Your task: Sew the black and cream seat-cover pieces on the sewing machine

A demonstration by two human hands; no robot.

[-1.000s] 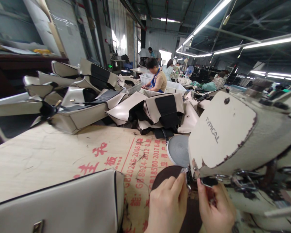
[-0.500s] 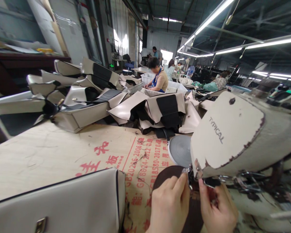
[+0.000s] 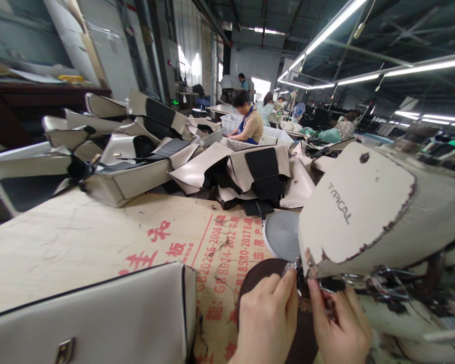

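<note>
My left hand (image 3: 267, 316) is closed at the needle area of a cream sewing machine (image 3: 358, 202), its fingertips by the metal presser parts (image 3: 296, 273). Just right of the needle, my right hand (image 3: 339, 321) is closed too, thumb and fingers pinched together. What either hand pinches is too small or hidden to name. Below them lies a dark brown round plate (image 3: 254, 277). A grey round disc or roll (image 3: 282, 235) sits behind it, against the machine head. At the lower left rests a light grey bag (image 3: 87, 313) with black edging and a metal clasp.
A wooden board (image 3: 136, 227) with red printing and loose thread scraps spreads to the left. Behind it, several cream and black bag pieces (image 3: 258, 172) are heaped. A co-worker (image 3: 250, 124) sits beyond the heap near white bins (image 3: 231, 123).
Both hands stay at the needle area with only very slight finger shifts. The co-worker's head and arms have moved a little.
</note>
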